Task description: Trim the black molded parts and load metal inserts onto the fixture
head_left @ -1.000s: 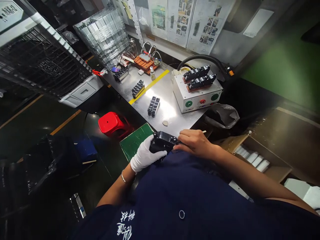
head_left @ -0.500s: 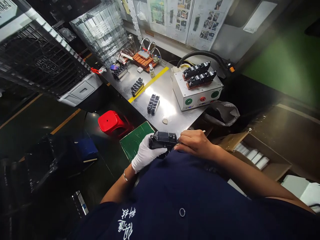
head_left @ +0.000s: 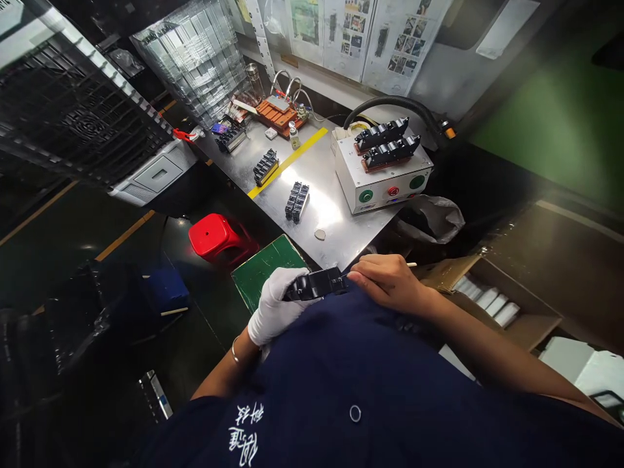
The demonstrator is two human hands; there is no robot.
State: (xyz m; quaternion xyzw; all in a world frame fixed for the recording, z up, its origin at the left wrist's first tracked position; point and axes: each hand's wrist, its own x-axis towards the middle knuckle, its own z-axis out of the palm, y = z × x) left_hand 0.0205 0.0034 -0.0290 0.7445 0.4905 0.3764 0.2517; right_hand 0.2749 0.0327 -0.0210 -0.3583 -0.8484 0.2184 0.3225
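My left hand (head_left: 273, 309), in a white glove, is wrapped round a black switch part (head_left: 314, 284) held close to my body. My bare right hand (head_left: 385, 281) is closed in a pinch on a thin pale stick (head_left: 411, 264), whose tip end rests against the right side of the black part. Both hands hover just in front of the near edge of the steel table (head_left: 326, 214), above a green mat (head_left: 260, 268).
On the table stand a white test box (head_left: 385, 175) with two black switch units on top, two small black button blocks (head_left: 298, 201), an orange fixture (head_left: 277, 116), a small bottle (head_left: 294, 136) and stacked clear trays (head_left: 199, 58). A red stool (head_left: 214, 235) stands left; a cardboard box (head_left: 502, 305) right.
My left hand has tipped the black part flatter and lower toward my body. The right hand stays pinched at its right end. The view has shifted slightly.
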